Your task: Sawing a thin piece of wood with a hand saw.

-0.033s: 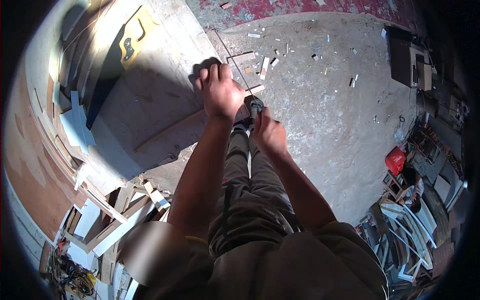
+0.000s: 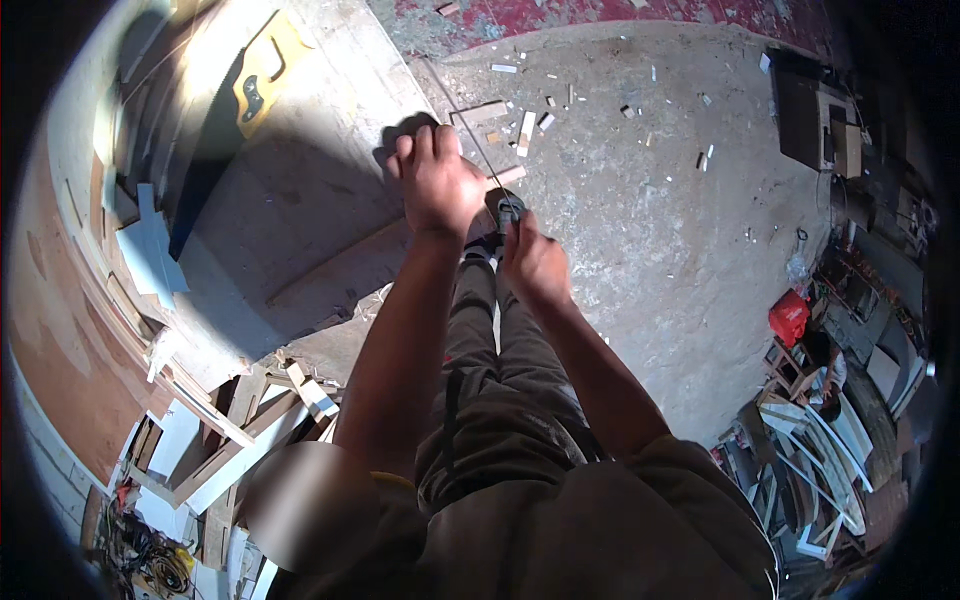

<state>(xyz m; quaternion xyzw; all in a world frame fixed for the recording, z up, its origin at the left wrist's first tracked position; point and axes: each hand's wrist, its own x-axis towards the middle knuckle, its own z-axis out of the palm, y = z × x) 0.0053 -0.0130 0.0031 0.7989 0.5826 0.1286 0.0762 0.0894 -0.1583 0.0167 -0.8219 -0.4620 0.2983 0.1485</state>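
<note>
My left hand [image 2: 440, 185] presses down at the edge of the wooden bench [image 2: 330, 150], fingers curled over a wooden strip. The strip [image 2: 345, 258] runs across the bench top, and a short pale end [image 2: 507, 177] shows beyond my hand. My right hand [image 2: 537, 262] is closed round the near end of a long thin saw blade [image 2: 468, 122], seen edge-on; its handle is hidden in my fist. The blade slants forward and left past the strip's end, just right of my left hand. Another handsaw [image 2: 250, 95] with a yellow handle lies on the bench.
Wood offcuts [image 2: 526, 134] litter the concrete floor [image 2: 660, 250] ahead. Scrap boards [image 2: 215, 470] are heaped at lower left, with coiled cables [image 2: 165, 570] beside them. More scrap wood [image 2: 815, 470] and a red bag [image 2: 790, 318] lie at right. A dark box [image 2: 805, 110] stands far right.
The whole view has shifted very slightly. Both hands, the blade and the strip keep nearly the same places relative to each other.
</note>
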